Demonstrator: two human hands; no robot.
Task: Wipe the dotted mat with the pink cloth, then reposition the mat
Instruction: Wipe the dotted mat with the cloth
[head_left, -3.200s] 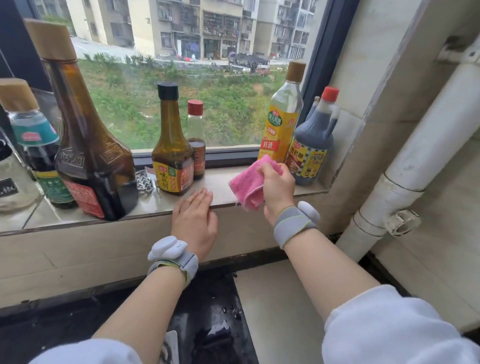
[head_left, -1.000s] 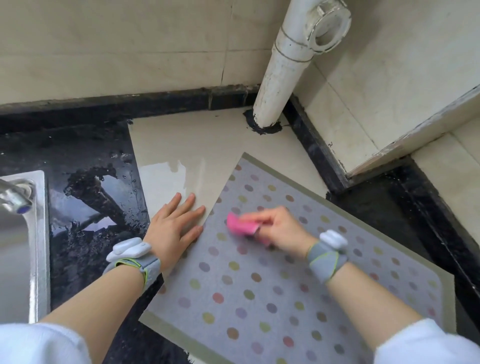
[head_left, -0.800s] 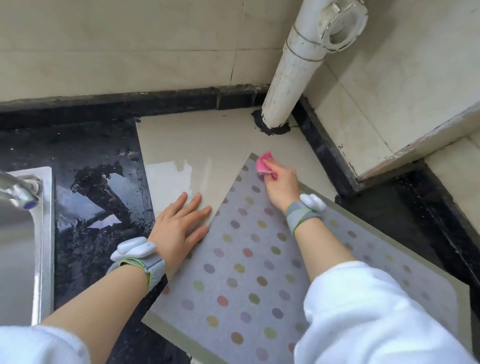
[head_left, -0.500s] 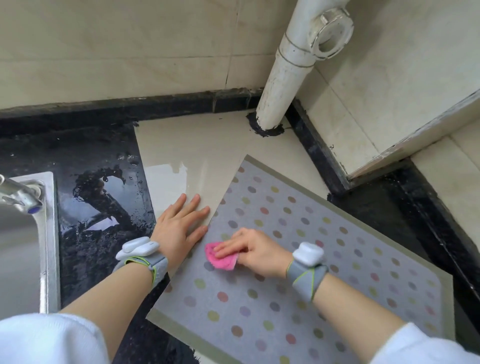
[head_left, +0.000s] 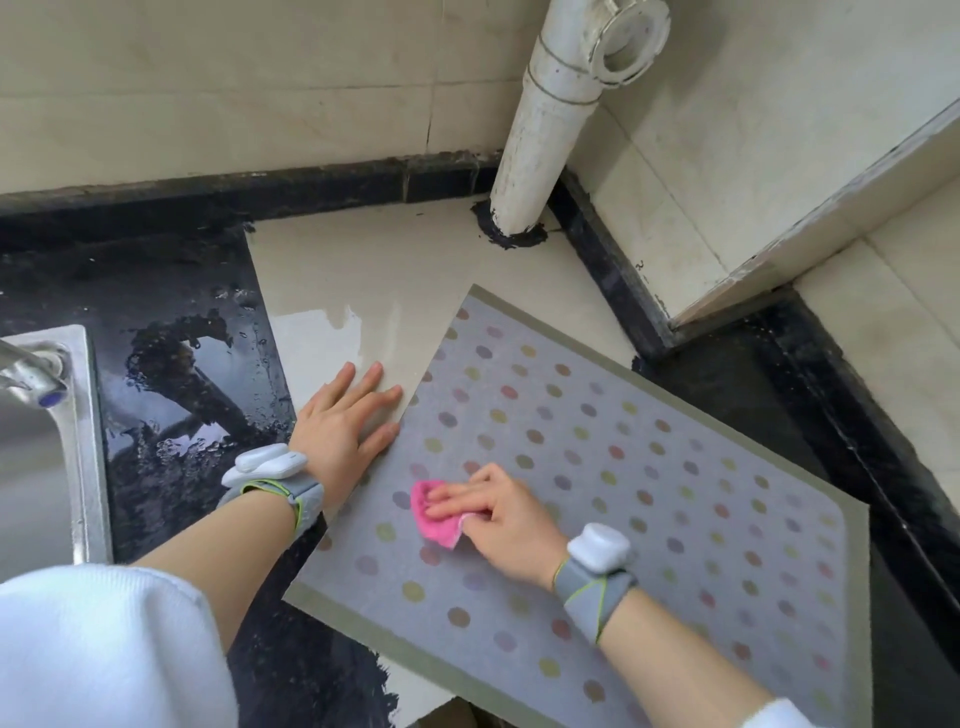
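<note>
Left hand (head_left: 345, 426): flat, palm down, fingers straight and a little spread. It rests on the cream tile (head_left: 374, 270) just beside the mat's left edge, thumb at the border. It holds nothing.
Right hand (head_left: 498, 519): palm down on the mat, fingers stretched nearly straight over the pink cloth (head_left: 434, 514) and pressing it flat. The thumb lies along the cloth's near edge. No curled grip is visible.
Pink cloth: bunched small, pinned between the fingers and the mat surface, in the mat's left part.
Dotted mat (head_left: 649, 467): grey with coloured dots and an olive border. It lies flat but askew to the walls, its far corner on the cream tile, its right side over the black counter (head_left: 727, 374).
Wristbands: grey strap with a white unit on each wrist, left (head_left: 270, 473) and right (head_left: 597, 564).
White pipe (head_left: 540, 135): rises from the tile at the wall corner, well apart from the mat.
Sink (head_left: 83, 441): steel rim at far left, tap (head_left: 31, 374) above it.
Wet patch (head_left: 182, 374): water pooled on the black counter between sink and left hand.
</note>
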